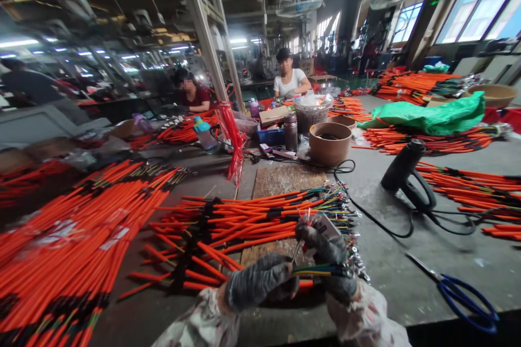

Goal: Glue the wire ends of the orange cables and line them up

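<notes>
My left hand [260, 281], in a grey glove, is closed at the left end of some green, yellow and blue wires [315, 270]. Just right of it, my right hand [329, 252], also gloved, has its fingers wrapped round the other end of these wires, and a small pale box-like piece [330, 227] shows at its fingers. Behind both hands lies a pile of orange cables [252, 217] with black bands and metal terminals at the right, partly on a worn wooden board [280, 181].
Blue-handled scissors [464, 301] lie at the right, below a black heat gun [405, 173] with its cord. More orange cables [81, 238] cover the left. Further back stand a brown tub [329, 146], a dark bottle [290, 133] and a basket [311, 114]. People sit beyond.
</notes>
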Action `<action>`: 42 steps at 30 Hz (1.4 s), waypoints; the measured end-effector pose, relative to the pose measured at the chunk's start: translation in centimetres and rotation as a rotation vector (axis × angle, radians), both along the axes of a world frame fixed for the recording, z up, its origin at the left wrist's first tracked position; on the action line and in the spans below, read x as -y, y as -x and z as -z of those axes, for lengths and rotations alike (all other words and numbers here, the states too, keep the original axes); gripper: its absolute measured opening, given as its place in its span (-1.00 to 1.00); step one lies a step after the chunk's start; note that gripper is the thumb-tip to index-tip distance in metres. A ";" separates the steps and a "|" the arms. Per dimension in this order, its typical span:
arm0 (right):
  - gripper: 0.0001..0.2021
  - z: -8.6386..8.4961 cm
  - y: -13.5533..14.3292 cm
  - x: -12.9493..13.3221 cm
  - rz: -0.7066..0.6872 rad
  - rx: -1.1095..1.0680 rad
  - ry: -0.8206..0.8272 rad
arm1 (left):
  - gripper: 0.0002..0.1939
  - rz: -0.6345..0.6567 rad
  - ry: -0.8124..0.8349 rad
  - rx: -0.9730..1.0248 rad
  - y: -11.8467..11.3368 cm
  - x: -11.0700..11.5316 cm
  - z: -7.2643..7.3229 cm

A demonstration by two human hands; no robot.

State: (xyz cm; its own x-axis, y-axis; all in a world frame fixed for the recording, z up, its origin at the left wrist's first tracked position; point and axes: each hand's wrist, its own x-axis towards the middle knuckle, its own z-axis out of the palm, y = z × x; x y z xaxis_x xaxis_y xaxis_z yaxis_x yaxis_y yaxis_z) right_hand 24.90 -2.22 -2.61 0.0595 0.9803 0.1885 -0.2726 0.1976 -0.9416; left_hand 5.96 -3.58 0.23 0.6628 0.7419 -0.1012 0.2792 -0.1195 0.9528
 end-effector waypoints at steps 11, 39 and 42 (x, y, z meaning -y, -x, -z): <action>-0.71 0.7 -2.1 2.1 0.309 0.371 -0.290 | -0.60 -0.282 0.216 0.494 -3.2 -1.0 -0.5; -0.83 0.5 2.5 7.7 -0.202 0.200 -0.221 | 0.00 -0.308 -0.445 0.131 5.3 5.2 -4.6; -0.80 0.1 3.0 6.9 -0.056 0.342 -0.499 | -0.16 -0.325 -0.441 0.276 4.9 4.8 -4.4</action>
